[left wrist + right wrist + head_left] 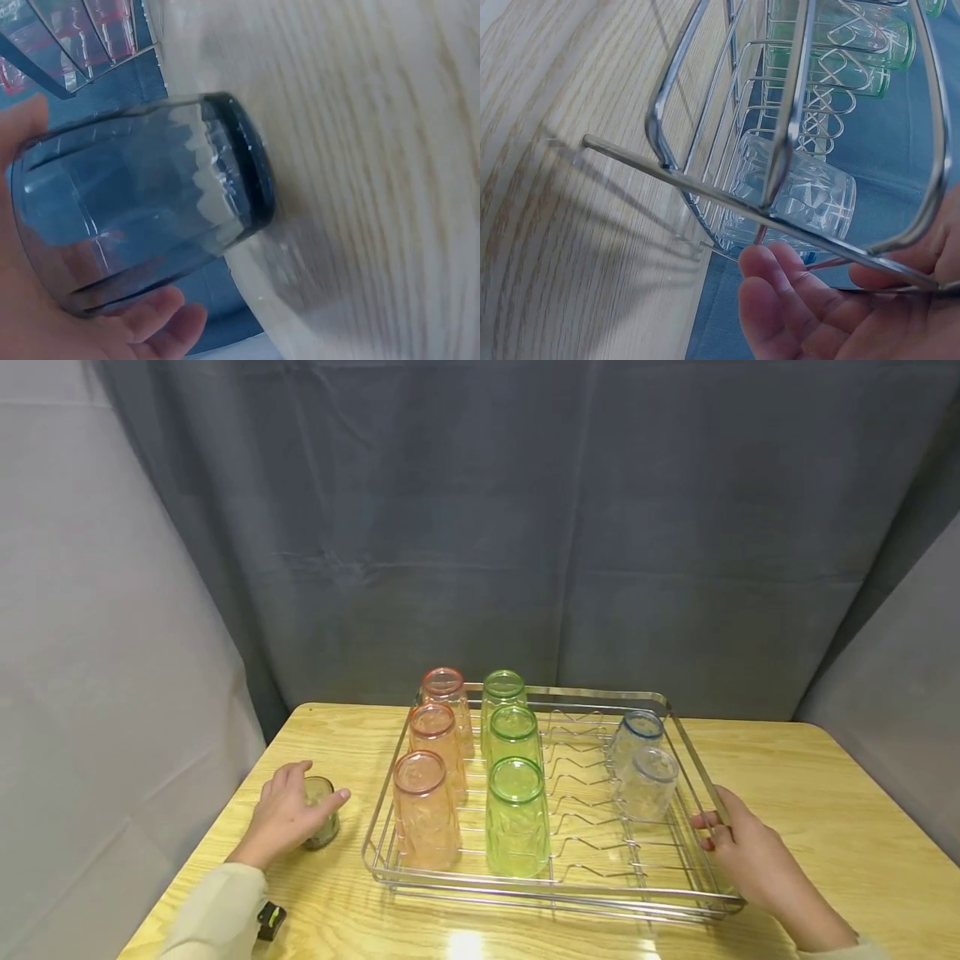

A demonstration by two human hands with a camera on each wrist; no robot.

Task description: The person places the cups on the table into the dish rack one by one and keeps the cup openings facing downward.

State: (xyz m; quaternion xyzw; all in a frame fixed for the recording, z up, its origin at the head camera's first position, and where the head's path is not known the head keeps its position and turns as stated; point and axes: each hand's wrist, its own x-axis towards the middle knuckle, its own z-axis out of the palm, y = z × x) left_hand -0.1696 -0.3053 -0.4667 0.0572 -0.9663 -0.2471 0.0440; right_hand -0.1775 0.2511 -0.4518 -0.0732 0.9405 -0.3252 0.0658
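Observation:
A small smoky-tinted drinking glass (322, 831) stands on the table, left of the wire dish rack (525, 887). In the left wrist view the glass (127, 195) has its thick base on the tabletop. My left hand (285, 814) is around the glass's upper part, thumb and fingers spread apart rather than curled round it. With my right hand (750, 852) I grip the rack's right side rail; the right wrist view has the fingers (780, 285) beneath the wire. Upside down in the rack stand orange glasses (426, 827), green glasses (517, 831), a clear glass (648, 789) and a blue-rimmed glass (630, 747).
The wooden table (795, 785) extends past both sides of the rack. A grey curtain (480, 527) hangs behind it, and pale cloth (97, 652) on the left. A small black object (271, 920) sits by my left sleeve. Wavy wire dividers (577, 793) run between the glasses.

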